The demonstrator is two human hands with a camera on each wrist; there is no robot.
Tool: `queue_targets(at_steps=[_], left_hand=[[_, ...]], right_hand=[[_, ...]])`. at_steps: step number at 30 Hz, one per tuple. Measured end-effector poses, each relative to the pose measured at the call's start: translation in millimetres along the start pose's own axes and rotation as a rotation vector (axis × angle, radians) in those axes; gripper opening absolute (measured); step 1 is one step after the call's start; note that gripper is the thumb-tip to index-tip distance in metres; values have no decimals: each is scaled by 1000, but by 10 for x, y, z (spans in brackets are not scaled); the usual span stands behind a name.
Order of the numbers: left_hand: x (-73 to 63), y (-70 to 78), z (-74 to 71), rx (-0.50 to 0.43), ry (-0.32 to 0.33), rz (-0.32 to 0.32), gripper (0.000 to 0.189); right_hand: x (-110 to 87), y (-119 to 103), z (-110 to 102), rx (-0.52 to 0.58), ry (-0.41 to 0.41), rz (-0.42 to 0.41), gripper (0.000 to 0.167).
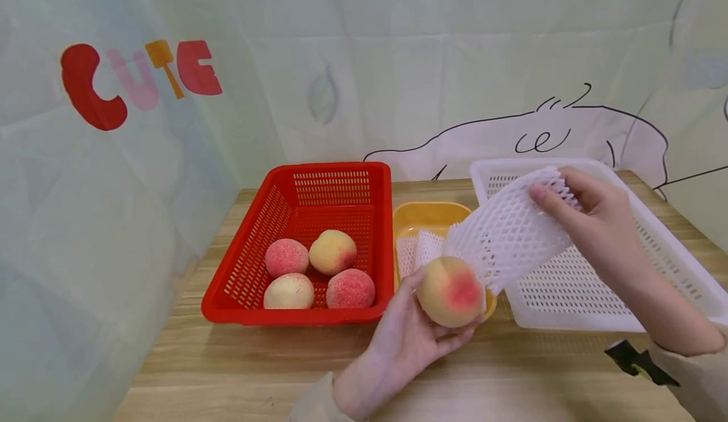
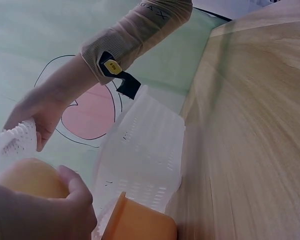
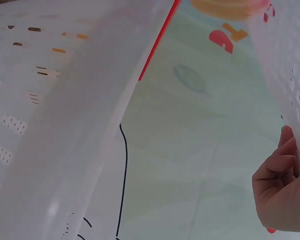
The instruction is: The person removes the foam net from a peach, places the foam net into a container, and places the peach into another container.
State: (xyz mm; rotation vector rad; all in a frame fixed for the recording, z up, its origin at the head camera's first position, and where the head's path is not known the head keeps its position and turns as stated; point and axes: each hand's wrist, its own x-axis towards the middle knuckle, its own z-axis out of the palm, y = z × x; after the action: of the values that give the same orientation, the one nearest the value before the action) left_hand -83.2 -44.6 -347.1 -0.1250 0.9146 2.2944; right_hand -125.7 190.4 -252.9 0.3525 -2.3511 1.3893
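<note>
In the head view a yellow peach with a red blush is held by my left hand, its fingers curled under and around the fruit. My right hand pinches the upper end of a white foam net sleeve between thumb and fingers. The sleeve's lower end meets the top right of the peach; whether any of the peach is inside it I cannot tell. The left wrist view shows the same peach in the left hand, with the sleeve beyond it.
A red basket at the left holds several peaches, pink and pale yellow. Behind the left hand stands a small yellow-orange basket with more white foam nets. A white basket stands at the right, under the right arm.
</note>
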Motion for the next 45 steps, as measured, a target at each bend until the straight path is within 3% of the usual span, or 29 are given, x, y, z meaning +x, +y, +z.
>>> queue_targets(at_steps=[6,10,13,17,21,26,29,32,38,40,42,45], left_hand=[[-24,1,44,-18,-20,43,57],[-68,60,80,23,-56,92,52],[-113,146,93,58,-82,134,49],[-176,306,100,89,-82,178,47],[-257,478,76,126,-77,237,44],[-384,676,12,164,-43,293,43],[-460,805,-15,201,36,303,45],[-550,948,-53,270,108,310,47],[-768,1227,-167,464,172,324,48],[-824,1312,-203,522,189,320,47],[-860,1390,-237,570,204,315,45],[-894,1501,-294,671,247,300,44]], right_hand=[[51,62,-71,89,-83,178,26],[89,124,-107,278,-131,282,33],[112,188,-137,494,-169,305,31],[123,255,-149,626,-213,290,27],[115,255,-114,528,-237,294,30],[66,210,-11,226,-233,285,30],[2,162,74,42,-192,215,25],[-93,98,194,-134,-129,63,23],[-278,45,543,-500,4,-496,36],[-335,57,675,-608,38,-635,39],[-385,73,807,-702,66,-714,36],[-427,125,1002,-811,121,-769,25]])
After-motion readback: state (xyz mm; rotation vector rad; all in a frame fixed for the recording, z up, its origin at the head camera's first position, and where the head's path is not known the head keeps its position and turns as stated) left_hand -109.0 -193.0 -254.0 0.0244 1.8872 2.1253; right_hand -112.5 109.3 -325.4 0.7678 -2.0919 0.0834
